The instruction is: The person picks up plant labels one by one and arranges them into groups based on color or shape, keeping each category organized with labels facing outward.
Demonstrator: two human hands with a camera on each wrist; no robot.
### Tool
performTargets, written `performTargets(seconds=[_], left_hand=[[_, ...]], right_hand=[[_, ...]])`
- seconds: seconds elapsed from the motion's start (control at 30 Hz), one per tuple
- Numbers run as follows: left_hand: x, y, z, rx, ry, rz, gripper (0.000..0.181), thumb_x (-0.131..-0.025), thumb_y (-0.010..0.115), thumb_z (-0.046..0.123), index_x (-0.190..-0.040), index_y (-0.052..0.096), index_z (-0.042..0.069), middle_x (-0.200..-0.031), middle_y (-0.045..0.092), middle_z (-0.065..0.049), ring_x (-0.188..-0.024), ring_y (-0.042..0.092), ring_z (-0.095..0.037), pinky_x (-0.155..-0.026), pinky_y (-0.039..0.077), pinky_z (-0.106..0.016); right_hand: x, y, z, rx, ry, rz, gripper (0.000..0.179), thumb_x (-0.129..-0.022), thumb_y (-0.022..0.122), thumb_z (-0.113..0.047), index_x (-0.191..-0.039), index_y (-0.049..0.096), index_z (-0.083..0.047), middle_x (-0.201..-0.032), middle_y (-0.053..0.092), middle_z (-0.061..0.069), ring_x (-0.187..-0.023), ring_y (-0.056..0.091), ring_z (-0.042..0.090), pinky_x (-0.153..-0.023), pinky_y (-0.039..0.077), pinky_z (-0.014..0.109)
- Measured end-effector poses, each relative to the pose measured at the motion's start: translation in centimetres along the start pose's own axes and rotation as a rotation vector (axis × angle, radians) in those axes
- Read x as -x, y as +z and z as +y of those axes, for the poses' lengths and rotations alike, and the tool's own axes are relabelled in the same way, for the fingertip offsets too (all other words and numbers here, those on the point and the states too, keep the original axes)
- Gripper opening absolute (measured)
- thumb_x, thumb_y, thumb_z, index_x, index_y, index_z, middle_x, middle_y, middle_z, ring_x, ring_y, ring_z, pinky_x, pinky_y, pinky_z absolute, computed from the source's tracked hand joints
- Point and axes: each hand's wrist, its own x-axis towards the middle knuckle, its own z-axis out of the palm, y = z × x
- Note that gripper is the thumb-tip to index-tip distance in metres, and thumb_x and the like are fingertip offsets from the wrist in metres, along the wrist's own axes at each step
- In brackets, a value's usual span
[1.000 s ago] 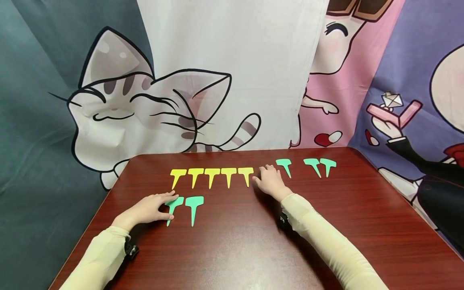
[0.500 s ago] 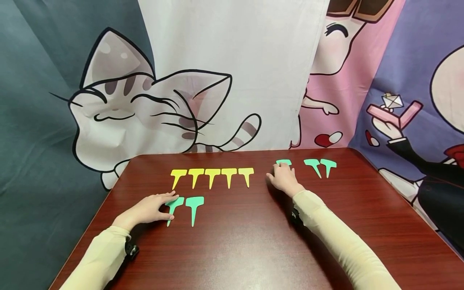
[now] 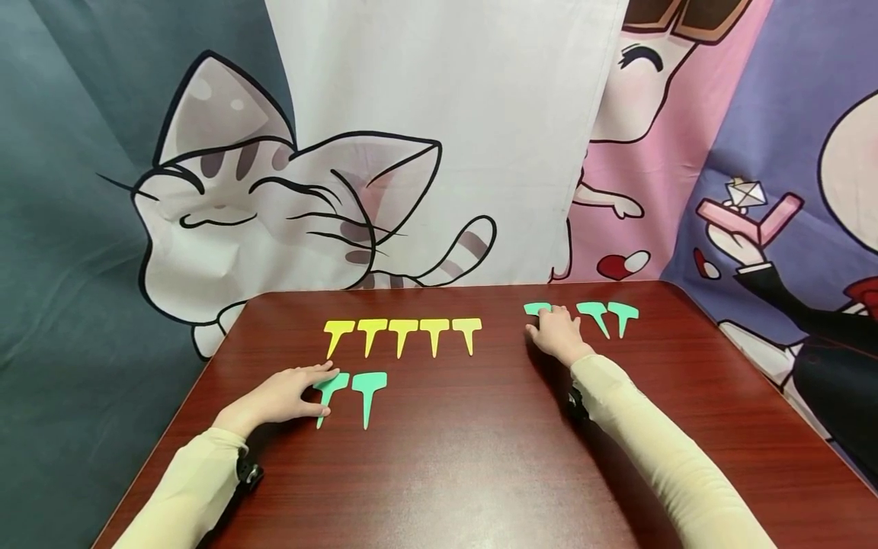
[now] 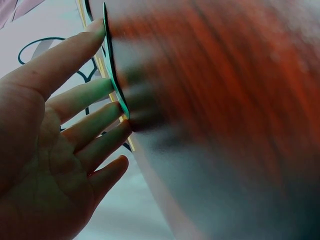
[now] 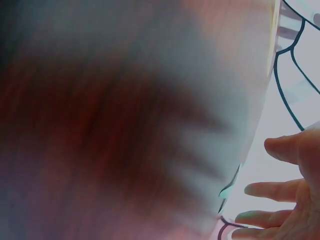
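My left hand [image 3: 281,395] rests its spread fingers on a green T-shaped plant label [image 3: 333,386], covering its top left corner. In the left wrist view, thumb and fingertips meet that label [image 4: 109,52], seen nearly edge-on. Just to its right lies a second green label [image 3: 369,383]. Over at the back right, my right hand [image 3: 559,335] hovers with fingers extended and overlaps another green label [image 3: 536,309], hiding its stem. The right wrist view shows bare fingers with nothing between them. Beyond this hand lie two more green labels, one [image 3: 593,309] beside the other [image 3: 623,313].
Several yellow T-shaped labels, the rightmost [image 3: 467,328] among them, form a straight row behind the left hand. All lie flat on a dark red wooden table [image 3: 439,473]. A cartoon-printed cloth [image 3: 446,99] hangs behind the table's far edge.
My right hand has moved rightward from beside the yellow row, across the nearest back green label, to that label's right side. The left hand and the labels have stayed in place.
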Motion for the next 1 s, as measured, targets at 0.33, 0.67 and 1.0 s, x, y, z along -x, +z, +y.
performTargets(seconds=[0.33,0.67,1.0], left_hand=[[0.0,-0.1,0.2,-0.003,-0.003,-0.003,0.071,-0.082,0.069,0.044,-0.140,0.048,0.009,-0.146,0.042,-0.017,-0.131,0.041,-0.044,-0.099,0.038,-0.059],[-0.1,-0.1,0.3,-0.005,-0.006,-0.006,0.071,-0.082,0.070,0.043,-0.140,0.048,0.009,-0.147,0.042,-0.017,-0.131,0.041,-0.044,-0.099,0.038,-0.059],[-0.1,0.0,0.2,-0.007,-0.003,-0.002,0.071,-0.082,0.070,0.043,-0.140,0.048,0.008,-0.146,0.043,-0.017,-0.131,0.042,-0.043,-0.099,0.038,-0.059]], right_hand=[[-0.2,-0.4,1.1,-0.003,0.042,-0.001,0.046,-0.094,0.054,-0.029,-0.118,0.055,0.010,-0.127,0.046,0.036,-0.124,0.037,0.050,-0.098,0.024,0.074],[-0.9,-0.1,1.7,0.004,0.083,-0.012,0.041,-0.094,0.056,-0.026,-0.113,0.058,0.010,-0.120,0.048,0.037,-0.119,0.039,0.054,-0.097,0.024,0.075],[-1.8,0.0,1.9,-0.015,0.112,0.028,0.042,-0.090,0.062,-0.025,-0.112,0.058,0.010,-0.116,0.048,0.035,-0.116,0.040,0.053,-0.094,0.028,0.074]])
